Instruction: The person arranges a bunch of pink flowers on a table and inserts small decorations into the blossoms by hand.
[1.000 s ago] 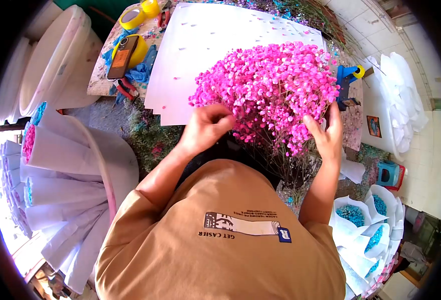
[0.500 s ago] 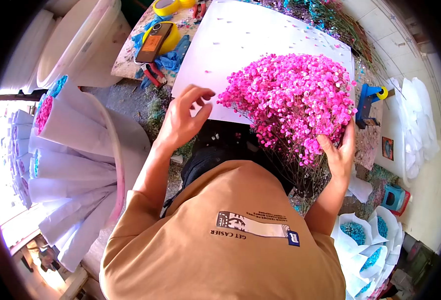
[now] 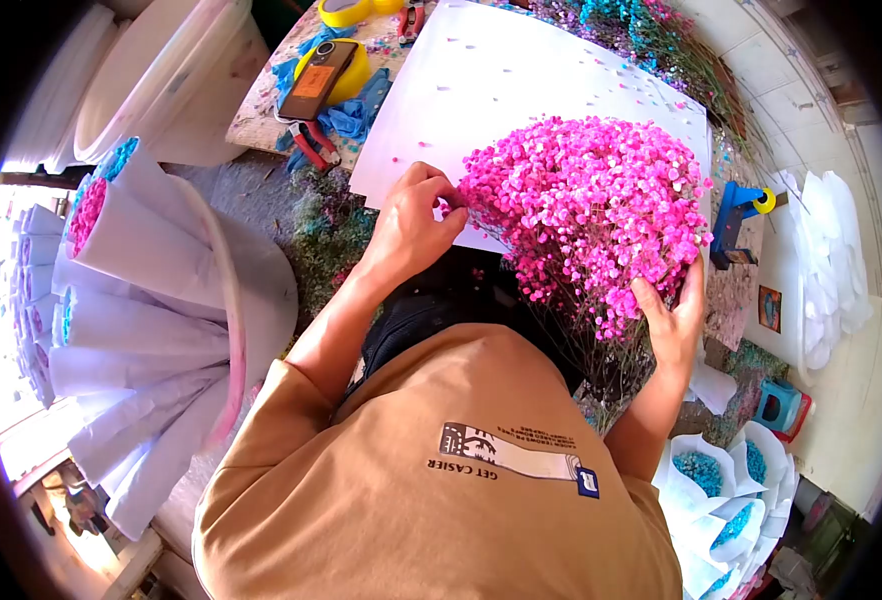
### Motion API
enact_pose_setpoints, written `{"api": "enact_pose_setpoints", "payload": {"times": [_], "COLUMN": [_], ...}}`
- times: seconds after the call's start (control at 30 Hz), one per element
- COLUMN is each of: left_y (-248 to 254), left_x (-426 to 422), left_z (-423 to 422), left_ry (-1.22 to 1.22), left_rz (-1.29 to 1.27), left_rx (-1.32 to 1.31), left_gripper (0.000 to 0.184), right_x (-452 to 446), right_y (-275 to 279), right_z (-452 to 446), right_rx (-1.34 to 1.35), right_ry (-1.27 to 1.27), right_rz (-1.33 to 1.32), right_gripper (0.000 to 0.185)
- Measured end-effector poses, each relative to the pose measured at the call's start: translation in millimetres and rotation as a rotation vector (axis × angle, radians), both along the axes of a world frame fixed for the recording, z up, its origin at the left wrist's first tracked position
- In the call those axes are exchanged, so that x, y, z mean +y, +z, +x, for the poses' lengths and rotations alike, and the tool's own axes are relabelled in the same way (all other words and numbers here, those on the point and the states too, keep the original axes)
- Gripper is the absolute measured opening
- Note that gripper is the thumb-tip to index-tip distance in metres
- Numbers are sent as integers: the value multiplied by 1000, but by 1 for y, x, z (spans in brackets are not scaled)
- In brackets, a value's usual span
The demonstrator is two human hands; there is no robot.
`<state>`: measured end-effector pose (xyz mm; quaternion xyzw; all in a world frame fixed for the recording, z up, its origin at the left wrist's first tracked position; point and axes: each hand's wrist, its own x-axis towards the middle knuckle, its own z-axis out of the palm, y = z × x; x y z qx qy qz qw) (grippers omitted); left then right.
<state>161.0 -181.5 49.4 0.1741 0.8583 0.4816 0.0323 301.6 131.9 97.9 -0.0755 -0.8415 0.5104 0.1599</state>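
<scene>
A large bunch of pink flowers (image 3: 591, 200) leans over the near right part of a white sheet (image 3: 521, 70), its thin stems running down toward my body. My right hand (image 3: 673, 320) is wrapped round the bunch's lower right side, thumb in front and the other fingers partly behind the blossoms. At the bunch's left edge, my left hand (image 3: 416, 225) has its fingers pinched on small pink blossoms.
On the table (image 3: 261, 110) at the back left lie a phone (image 3: 321, 80), yellow tape (image 3: 345, 10), blue gloves (image 3: 359, 108) and red-handled cutters (image 3: 311, 145). A blue tape dispenser (image 3: 729, 225) is at right. Wrapped bouquets (image 3: 151, 230) fill a bucket at left; others (image 3: 699, 470) stand lower right.
My left hand moved left off the bunch, then came back to its left edge and closed on blossoms. My right hand keeps its hold. The whole view has shifted.
</scene>
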Motion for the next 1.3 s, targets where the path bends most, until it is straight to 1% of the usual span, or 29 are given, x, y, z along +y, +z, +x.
{"api": "enact_pose_setpoints", "payload": {"times": [0.13, 0.2, 0.23, 0.27, 0.3, 0.33, 0.37, 0.43, 0.47, 0.5, 0.57, 0.6, 0.67, 0.7, 0.77, 0.8, 0.83, 0.9, 0.93, 1.0, 1.03, 1.07, 1.1, 1.13, 1.17, 1.2, 1.23, 1.27, 1.3], "left_y": [-8, -12, -18, -20, -7, 1, 5, 14, 22, 24, 13, 10, 4, 0, -7, -3, 0, 9, 17, 33, 37, 40, 41, 42, 41, 39, 39, 42, 39], "left_x": [-1, -2, 3, 1, 0, -1, 0, 5, 12, 22, 35, 36, 35, 35, 36, 37, 34, 35, 36, 40, 42, 44, 46, 49, 49, 48, 48, 45, 43], "left_z": [-2, -6, -11, -18, -25, -32, -41, -59, -65, -69, -82, -85, -91, -93, -94, -95, -98, -93, -88, -79, -77, -74, -71, -67, -65, -63, -60, -56, -53], "left_ry": [3, 71, 135, 157, 180, 147, 149, -53, -81, -95, -177, -179, -354, -361, -179, -79, -103, -212, -212, -404, -409, -419, -428, -400, -401, -392, -381, -350, -354], "left_rz": [75, 289, 573, 663, 753, 758, 761, 540, 361, 293, 86, 91, -81, -80, 207, 279, 440, 549, 551, 337, 337, 244, 151, 92, 90, 34, -23, 18, 11], "left_rx": [11, -142, -234, -314, -394, -449, -445, -449, -434, -327, -341, -341, -223, -224, -194, -317, -471, -531, -531, -313, -315, -269, -223, -217, -217, -174, -130, -210, -216], "left_gripper": [13, 14, 14, 14, 13, 13, 13, 19, 20, 22, 25, 25, 26, 26, 26, 23, 20, 18, 18, 22, 22, 26, 31, 34, 34, 32, 30, 26, 26], "right_x": [-2, -2, -1, -1, 0, 1, 1, 2, 2, 1, 2, 2, 2, 2, 2, 2, 2, 2, 2, 4, 3, 3, 1, -3, -5, -5, -25, -42, -57], "right_y": [1, 3, 3, 2, 2, 1, 1, 2, 2, 2, 2, 2, 3, 4, 5, 5, 5, 5, 6, 4, 4, 4, 6, 8, 8, 7, 32, 40, 43], "right_z": [0, 0, 0, 1, 1, 1, 1, 0, 0, 0, 0, 1, 2, 2, 3, 2, 2, 1, 0, 0, 1, 3, 7, 11, 16, 23, 22, 33, 43], "right_rx": [-9, -2, 1, -4, -10, -3, 0, -13, -10, -6, -1, -7, -10, -12, -28, -35, -36, -27, -26, -17, -11, -38, -40, -15, 11, 98, 150, 223, 292], "right_ry": [-16, -8, -10, -7, -2, -2, 2, 8, 12, 9, 4, -3, -12, -18, -25, -20, -23, -18, -7, -1, 3, -18, -23, -83, -141, -143, -141, -166, -195], "right_rz": [-13, -20, -18, -31, -43, -41, -39, -24, -20, -26, -24, -28, -22, -21, -29, -38, -36, -38, -53, -49, -48, -64, -66, 105, 277, 349, 350, 244, 137], "right_gripper": [81, 80, 80, 80, 79, 79, 79, 80, 80, 80, 80, 80, 79, 79, 78, 78, 78, 77, 78, 78, 79, 84, 84, 87, 89, 96, 92, 88, 85]}}
